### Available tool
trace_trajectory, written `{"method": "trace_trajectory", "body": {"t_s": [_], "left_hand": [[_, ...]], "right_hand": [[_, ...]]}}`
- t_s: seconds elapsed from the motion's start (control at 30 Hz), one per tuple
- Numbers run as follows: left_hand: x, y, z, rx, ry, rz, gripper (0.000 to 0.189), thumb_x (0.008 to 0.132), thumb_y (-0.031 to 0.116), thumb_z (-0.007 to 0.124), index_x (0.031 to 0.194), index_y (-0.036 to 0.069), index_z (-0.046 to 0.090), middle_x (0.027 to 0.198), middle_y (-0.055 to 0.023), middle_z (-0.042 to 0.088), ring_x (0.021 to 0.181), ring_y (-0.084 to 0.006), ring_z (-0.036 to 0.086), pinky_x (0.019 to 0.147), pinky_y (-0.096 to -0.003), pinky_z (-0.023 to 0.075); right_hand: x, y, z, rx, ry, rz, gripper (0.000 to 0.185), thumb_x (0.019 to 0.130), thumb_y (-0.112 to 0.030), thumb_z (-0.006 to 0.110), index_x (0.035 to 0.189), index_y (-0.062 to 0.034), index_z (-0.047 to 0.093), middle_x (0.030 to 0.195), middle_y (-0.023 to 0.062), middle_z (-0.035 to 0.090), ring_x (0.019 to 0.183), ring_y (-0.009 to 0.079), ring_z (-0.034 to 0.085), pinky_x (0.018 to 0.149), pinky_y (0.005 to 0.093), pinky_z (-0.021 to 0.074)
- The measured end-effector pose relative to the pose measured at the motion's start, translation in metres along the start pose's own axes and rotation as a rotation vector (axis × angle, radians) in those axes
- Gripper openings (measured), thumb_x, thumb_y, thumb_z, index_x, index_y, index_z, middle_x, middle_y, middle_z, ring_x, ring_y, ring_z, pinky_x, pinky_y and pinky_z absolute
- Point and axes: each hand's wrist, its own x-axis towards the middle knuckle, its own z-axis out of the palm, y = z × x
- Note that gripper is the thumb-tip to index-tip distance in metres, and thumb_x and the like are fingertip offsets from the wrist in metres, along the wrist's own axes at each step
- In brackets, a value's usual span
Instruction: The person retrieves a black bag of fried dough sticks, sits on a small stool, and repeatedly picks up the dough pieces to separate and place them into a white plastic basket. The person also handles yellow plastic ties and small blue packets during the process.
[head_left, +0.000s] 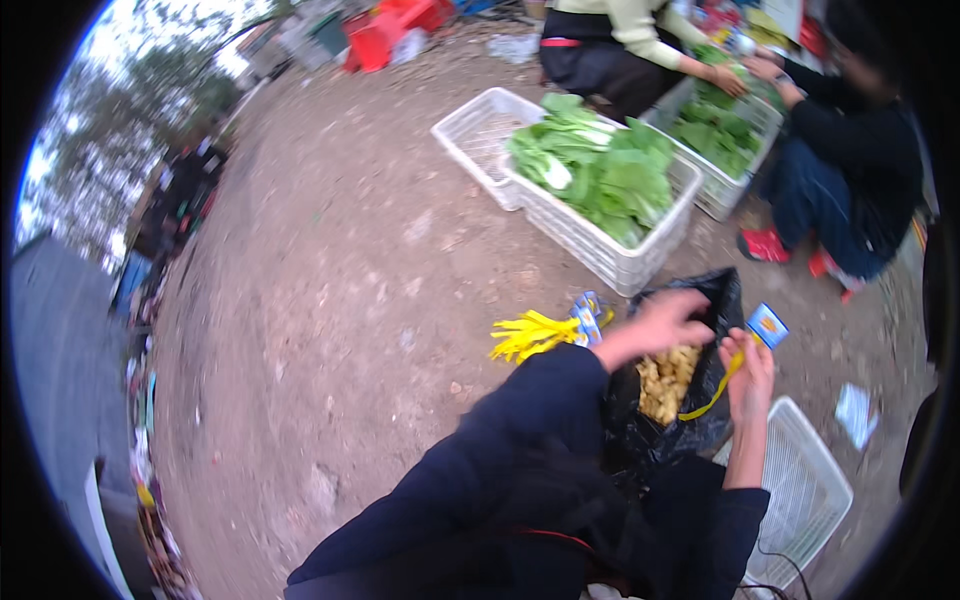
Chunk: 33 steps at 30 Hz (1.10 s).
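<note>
A black plastic bag (721, 296) stands open in front of me, with pieces of ginger root (664, 390) inside. My left hand (673, 321) is over the bag's far side, blurred, fingers spread and nothing seen in them. Beside the bag's right edge, my right hand (750, 373) pinches a narrow yellow strip (712, 401) that hangs across the ginger. A blue printed card (767, 325) sticks up at the strip's top end. On the ground left of the bag lies a bunch of similar yellow strips (534, 334) with blue cards (589, 315).
Ahead, a white plastic crate (600, 259) holds leafy green vegetables (592, 165). Two people crouch at another crate (724, 191) of greens. A low white crate (806, 487) is near my right arm, with crumpled packaging (855, 415) beyond. Red containers (371, 45) stand far off.
</note>
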Motion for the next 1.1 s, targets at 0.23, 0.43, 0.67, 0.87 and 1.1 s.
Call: {"method": "trace_trajectory", "body": {"t_s": [0.23,0.43,0.67,0.87,1.1], "left_hand": [[-0.008,0.025,0.067,-1.036,-0.543,-0.500,0.027,0.099,0.024,0.048,0.103,-0.001,0.056,0.066,-0.0019,0.057,0.060,-0.0102,0.057,0.060,-0.0234,0.0470],[-0.001,0.001,0.051,-0.757,-0.659,-0.418,0.024,0.098,0.020,0.049,0.092,0.001,0.063,0.069,-0.0025,0.061,0.060,-0.0097,0.056,0.059,-0.0230,0.0455],[0.011,-0.001,0.059,-0.931,-0.316,-0.548,0.014,0.095,0.015,0.056,0.098,0.003,0.062,0.079,-0.0063,0.066,0.068,-0.0122,0.062,0.062,-0.0260,0.0516],[0.022,0.004,0.043,-1.017,-0.168,-0.691,0.016,0.095,0.016,0.058,0.101,0.002,0.061,0.088,-0.0061,0.063,0.078,-0.0124,0.061,0.070,-0.0274,0.0531],[0.028,0.010,0.044,-1.113,-0.111,-0.779,0.015,0.092,0.019,0.062,0.098,0.005,0.063,0.088,-0.0043,0.064,0.078,-0.0120,0.062,0.071,-0.0262,0.0539]], "right_hand": [[0.032,-0.022,-0.091,0.007,0.147,-0.332,0.021,0.095,-0.017,0.059,0.110,-0.0021,0.058,0.105,0.0090,0.063,0.097,0.0166,0.060,0.090,0.0319,0.0497],[0.033,-0.070,-0.192,0.229,0.456,-0.496,0.026,0.095,-0.021,0.059,0.113,-0.0020,0.057,0.104,0.0076,0.062,0.092,0.0155,0.058,0.083,0.0292,0.0501],[0.031,0.010,-0.080,-0.224,0.214,-0.068,0.040,0.098,-0.035,0.050,0.124,-0.0046,0.048,0.119,0.0130,0.059,0.104,0.0225,0.059,0.091,0.0348,0.0474],[0.010,0.007,-0.004,-1.145,0.411,-0.429,0.061,0.087,-0.023,0.065,0.135,0.0019,0.038,0.134,0.0229,0.041,0.125,0.0360,0.042,0.106,0.0419,0.0333],[-0.003,-0.003,0.026,-1.335,0.079,-0.534,0.026,0.078,-0.019,0.073,0.092,-0.0035,0.059,0.089,0.0087,0.055,0.089,0.0242,0.056,0.081,0.0373,0.0452]]}}
